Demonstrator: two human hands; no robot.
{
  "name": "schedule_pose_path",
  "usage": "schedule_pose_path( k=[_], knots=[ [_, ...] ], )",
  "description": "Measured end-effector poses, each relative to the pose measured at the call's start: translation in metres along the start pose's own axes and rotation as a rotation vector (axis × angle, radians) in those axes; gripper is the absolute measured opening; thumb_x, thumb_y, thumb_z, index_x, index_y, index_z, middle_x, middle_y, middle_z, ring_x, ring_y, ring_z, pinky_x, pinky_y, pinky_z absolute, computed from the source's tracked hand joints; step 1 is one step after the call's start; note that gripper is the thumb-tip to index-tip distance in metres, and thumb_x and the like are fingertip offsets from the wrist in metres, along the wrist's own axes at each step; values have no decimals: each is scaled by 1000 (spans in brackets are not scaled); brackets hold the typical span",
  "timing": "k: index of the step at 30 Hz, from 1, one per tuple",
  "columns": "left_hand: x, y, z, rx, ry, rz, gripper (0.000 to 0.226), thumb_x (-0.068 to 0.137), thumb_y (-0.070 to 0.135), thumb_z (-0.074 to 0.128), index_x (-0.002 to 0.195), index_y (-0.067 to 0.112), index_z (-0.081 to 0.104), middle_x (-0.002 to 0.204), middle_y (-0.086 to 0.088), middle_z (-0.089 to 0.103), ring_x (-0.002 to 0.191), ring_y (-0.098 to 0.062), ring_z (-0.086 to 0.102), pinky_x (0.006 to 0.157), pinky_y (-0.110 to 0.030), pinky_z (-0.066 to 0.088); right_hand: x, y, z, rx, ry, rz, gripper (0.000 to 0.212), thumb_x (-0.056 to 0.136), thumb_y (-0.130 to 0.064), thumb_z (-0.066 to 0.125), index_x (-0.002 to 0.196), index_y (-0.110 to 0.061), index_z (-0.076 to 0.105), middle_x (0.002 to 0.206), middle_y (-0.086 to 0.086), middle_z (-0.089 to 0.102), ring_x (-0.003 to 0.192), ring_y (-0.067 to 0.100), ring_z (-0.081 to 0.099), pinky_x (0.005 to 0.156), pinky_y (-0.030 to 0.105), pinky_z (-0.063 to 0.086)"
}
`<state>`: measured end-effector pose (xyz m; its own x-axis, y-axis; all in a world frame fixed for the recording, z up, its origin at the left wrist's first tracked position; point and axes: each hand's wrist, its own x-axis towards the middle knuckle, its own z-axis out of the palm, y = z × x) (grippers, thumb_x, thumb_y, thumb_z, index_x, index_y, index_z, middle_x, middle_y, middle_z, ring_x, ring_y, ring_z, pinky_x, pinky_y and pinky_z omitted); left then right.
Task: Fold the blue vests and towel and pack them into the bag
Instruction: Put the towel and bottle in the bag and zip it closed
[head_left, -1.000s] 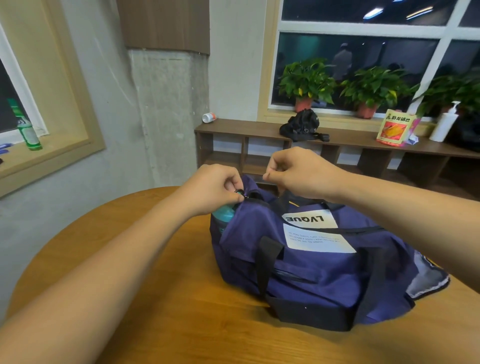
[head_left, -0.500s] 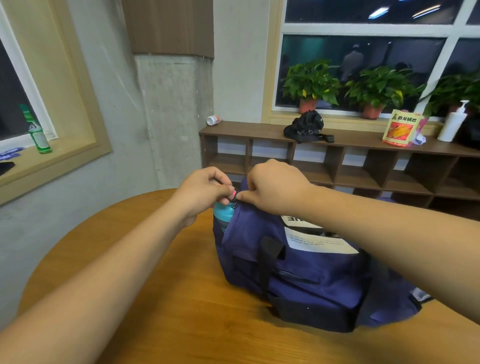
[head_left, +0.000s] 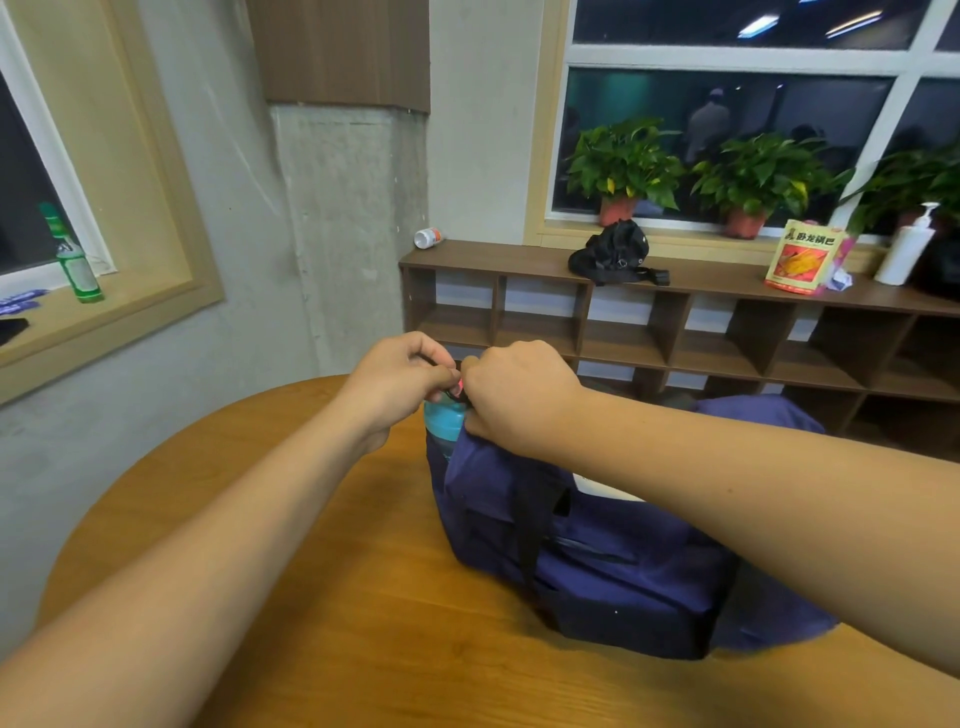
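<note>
A navy blue bag (head_left: 613, 551) with black straps lies on the round wooden table (head_left: 311, 597). Both hands meet at its far left end. My left hand (head_left: 400, 382) pinches a small dark part at the bag's end, beside a pink tab. My right hand (head_left: 514, 389) grips the bag's top edge fabric right next to it. A teal bottle (head_left: 441, 421) sticks out of the bag's end pocket just under the hands. My right forearm hides the bag's top. No vests or towel are in sight.
A low brown shelf unit (head_left: 675, 332) stands behind the table under the window, carrying a black pouch (head_left: 613, 254), a yellow packet, a white pump bottle and potted plants. A green bottle (head_left: 72, 260) stands on the left sill.
My right hand has slid left along the bag's top until it meets my left hand at the bag's end. The white label on the bag is now hidden under my right forearm.
</note>
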<state>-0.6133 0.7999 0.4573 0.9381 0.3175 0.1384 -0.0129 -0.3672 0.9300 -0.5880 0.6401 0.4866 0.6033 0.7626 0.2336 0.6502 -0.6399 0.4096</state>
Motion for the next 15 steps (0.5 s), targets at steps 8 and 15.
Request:
schedule_pose_path(
  k=[8, 15],
  knots=[
    [3, -6, 0, 106, -2, 94, 6, 92, 13, 75, 96, 18, 73, 92, -17, 75, 79, -16, 63, 78, -38, 52, 0, 25, -21, 107, -190, 94, 12, 106, -19, 56, 113, -15, 65, 102, 9, 62, 85, 30, 54, 72, 36, 42],
    [0, 5, 7, 348, -181, 390, 19, 91, 33, 82, 109, 35, 77, 113, 9, 57, 105, 0, 58, 98, -16, 48, 6, 51, -33, 514, -197, 150, 10, 101, -22, 63, 109, -18, 63, 101, 0, 66, 102, 25, 63, 72, 32, 40]
  ],
)
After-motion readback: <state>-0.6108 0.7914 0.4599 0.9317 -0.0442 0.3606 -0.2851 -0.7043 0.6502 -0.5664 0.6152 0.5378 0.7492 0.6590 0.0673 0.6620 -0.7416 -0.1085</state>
